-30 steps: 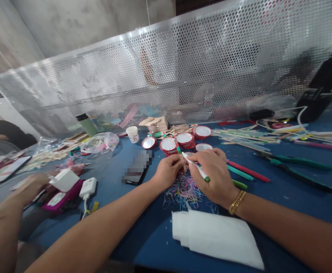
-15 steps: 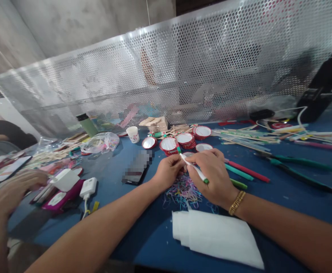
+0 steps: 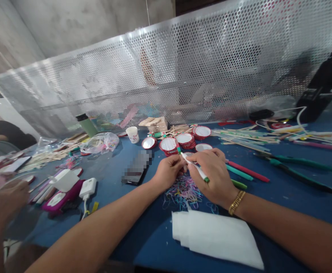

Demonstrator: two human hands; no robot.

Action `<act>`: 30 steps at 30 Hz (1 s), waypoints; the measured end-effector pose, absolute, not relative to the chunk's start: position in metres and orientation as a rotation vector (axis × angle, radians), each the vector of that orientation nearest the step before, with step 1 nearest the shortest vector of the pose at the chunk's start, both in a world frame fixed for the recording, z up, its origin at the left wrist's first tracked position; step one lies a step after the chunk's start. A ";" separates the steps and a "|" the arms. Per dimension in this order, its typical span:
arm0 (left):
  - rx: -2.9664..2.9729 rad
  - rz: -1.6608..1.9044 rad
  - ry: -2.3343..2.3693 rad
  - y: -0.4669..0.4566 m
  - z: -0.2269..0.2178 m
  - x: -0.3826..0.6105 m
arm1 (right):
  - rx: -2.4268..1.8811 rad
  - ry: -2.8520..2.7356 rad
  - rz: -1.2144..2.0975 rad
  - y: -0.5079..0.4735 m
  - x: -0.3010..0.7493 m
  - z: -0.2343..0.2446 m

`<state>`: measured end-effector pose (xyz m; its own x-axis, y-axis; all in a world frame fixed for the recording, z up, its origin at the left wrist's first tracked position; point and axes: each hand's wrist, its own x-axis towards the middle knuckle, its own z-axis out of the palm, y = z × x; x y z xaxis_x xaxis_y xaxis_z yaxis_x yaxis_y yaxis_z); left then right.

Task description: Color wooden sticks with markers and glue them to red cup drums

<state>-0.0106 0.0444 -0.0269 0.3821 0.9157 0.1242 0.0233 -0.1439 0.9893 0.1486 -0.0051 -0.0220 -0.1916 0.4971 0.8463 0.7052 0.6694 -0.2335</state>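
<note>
My right hand [image 3: 214, 175] is closed around a white pen with a green end [image 3: 196, 168], its tip pointing up-left toward my left hand. My left hand [image 3: 168, 171] is pinched shut on something small that I cannot make out, right at the pen's tip. Both hands hover over a heap of thin coloured rubber bands [image 3: 183, 190] on the blue table [image 3: 282, 197]. A gold bracelet [image 3: 237, 201] circles my right wrist.
A folded white cloth [image 3: 215, 237] lies near me. Red-rimmed lids [image 3: 183, 141], coloured sticks [image 3: 247, 171], green-handled pliers [image 3: 293, 170], a phone [image 3: 137, 167] and a white charger [image 3: 88, 187] lie around. A perforated metal screen [image 3: 200, 68] backs the table. Another person's hand [image 3: 1, 203] is at left.
My hands have barely shifted; the pen tip wiggled slightly. The other person's hand at left drew back toward the near left edge, away from the white box.
</note>
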 end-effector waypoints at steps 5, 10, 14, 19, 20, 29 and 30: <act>1.520 0.989 0.878 0.044 -0.025 -0.010 | -0.946 -1.840 -0.255 -0.005 0.149 -0.022; 1.523 0.983 0.897 0.042 -0.024 -0.010 | -0.954 -1.836 -0.260 -0.004 0.149 -0.022; 1.522 0.974 0.903 0.043 -0.026 -0.011 | -0.954 -1.832 -0.262 -0.003 0.149 -0.023; 1.531 0.987 0.884 0.045 -0.027 -0.011 | -0.941 -1.843 -0.243 -0.004 0.148 -0.023; 1.527 0.986 0.893 0.045 -0.027 -0.011 | -0.953 -1.829 -0.242 -0.005 0.148 -0.023; 1.526 0.980 0.887 0.044 -0.027 -0.011 | -0.954 -1.853 -0.226 -0.006 0.148 -0.022; 1.519 0.977 0.894 0.044 -0.027 -0.011 | -0.964 -1.838 -0.233 -0.006 0.148 -0.022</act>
<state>-0.0111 0.0442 -0.0267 0.3825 0.9158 0.1221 0.0404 -0.1486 0.9881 0.1479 -0.0056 -0.0216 -0.1765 0.5103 0.8417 0.7040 0.6631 -0.2544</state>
